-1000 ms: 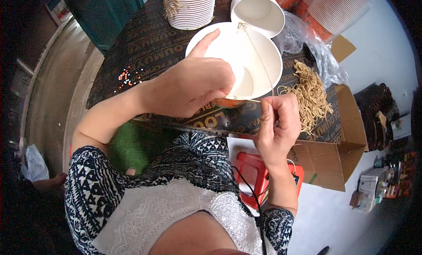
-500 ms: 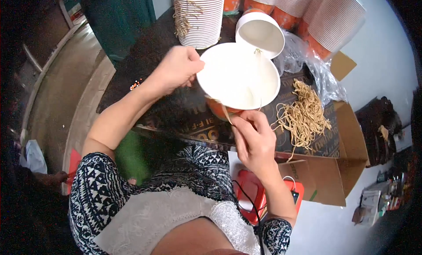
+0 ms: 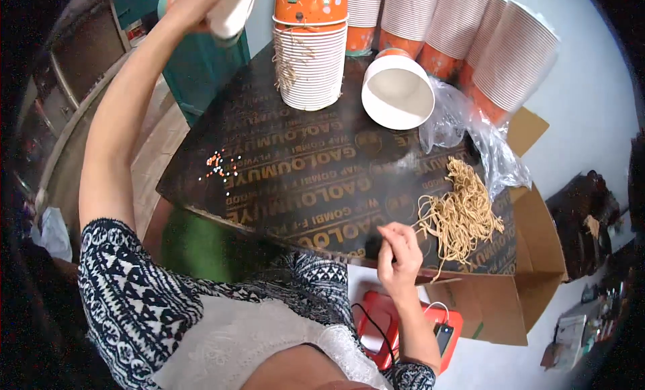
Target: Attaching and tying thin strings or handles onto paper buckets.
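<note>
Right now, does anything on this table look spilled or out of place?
Yes: small orange and white bits lie scattered toward the left of the tabletop, like a spill. One tub lies on its side, unlike the stacked ones, and tan strands cling untidily to the leftmost stack.

So the white tub [image 3: 233,12] is kinda blurry, tipped over in the left hand [image 3: 193,6], partly cut off up top. Tan cord [image 3: 465,219] sits in a loose tangly heap, bench's [image 3: 295,171] right side, one strand trailing to the front edge.

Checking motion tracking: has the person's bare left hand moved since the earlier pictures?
Yes: the left hand went from the near side of the tall stack of white-rimmed orange paper tubs to its left.
</note>
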Demonstrator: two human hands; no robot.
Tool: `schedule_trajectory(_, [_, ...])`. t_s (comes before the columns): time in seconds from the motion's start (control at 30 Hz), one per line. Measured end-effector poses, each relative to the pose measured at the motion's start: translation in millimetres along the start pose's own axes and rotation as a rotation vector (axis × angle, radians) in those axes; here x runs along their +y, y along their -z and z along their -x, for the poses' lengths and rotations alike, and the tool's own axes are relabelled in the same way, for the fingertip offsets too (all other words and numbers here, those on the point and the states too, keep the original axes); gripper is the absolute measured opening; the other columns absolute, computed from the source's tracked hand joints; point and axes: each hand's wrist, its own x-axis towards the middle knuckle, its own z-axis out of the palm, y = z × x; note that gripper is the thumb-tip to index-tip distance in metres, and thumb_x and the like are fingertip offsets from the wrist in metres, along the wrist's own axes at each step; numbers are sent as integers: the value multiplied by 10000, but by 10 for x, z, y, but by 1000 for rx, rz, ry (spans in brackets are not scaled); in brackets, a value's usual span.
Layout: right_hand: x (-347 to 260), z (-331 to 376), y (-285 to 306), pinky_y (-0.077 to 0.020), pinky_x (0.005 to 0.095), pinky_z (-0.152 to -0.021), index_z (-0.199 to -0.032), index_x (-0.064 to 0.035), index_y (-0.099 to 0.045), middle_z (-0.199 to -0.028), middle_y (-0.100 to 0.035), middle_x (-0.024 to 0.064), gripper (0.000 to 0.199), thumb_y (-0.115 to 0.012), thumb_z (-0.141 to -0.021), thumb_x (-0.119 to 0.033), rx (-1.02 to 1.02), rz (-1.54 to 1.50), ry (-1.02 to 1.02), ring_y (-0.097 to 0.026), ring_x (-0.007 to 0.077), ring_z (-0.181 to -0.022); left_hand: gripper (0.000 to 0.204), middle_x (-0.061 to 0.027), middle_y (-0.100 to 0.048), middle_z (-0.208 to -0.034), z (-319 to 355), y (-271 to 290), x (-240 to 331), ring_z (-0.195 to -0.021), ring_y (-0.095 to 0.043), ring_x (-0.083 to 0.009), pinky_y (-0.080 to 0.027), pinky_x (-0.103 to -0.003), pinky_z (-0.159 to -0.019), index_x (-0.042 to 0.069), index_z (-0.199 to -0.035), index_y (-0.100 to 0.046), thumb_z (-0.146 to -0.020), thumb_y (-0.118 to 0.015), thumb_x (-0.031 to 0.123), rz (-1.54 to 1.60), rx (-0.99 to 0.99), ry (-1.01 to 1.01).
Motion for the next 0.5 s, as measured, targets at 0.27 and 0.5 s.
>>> schedule_trajectory(0.27, [-13, -60, 230, -496, 295, -569, -939, 1, -665, -900, -633, 149, 248, -596, -725, 106, 15, -16, -40, -610, 204, -605, 97, -136, -628, -711, -1291, -404, 1264, -705, -637, -286, -475, -499, -783, 66, -773, -614, -772, -561, 147, -27, 2, -403])
schedule_trajectory(0.5, [-8, -62, 371, -498, 299, -559, -922, -11, -669, -890, -636, 136, 269, -610, -682, 95, 10, -27, -32, -620, 210, -620, 136, -138, -595, -716, -1224, 122, 1700, -769, -617, -300, -465, -480, -860, 48, -725, -569, -774, -581, 175, 14, 69, -688])
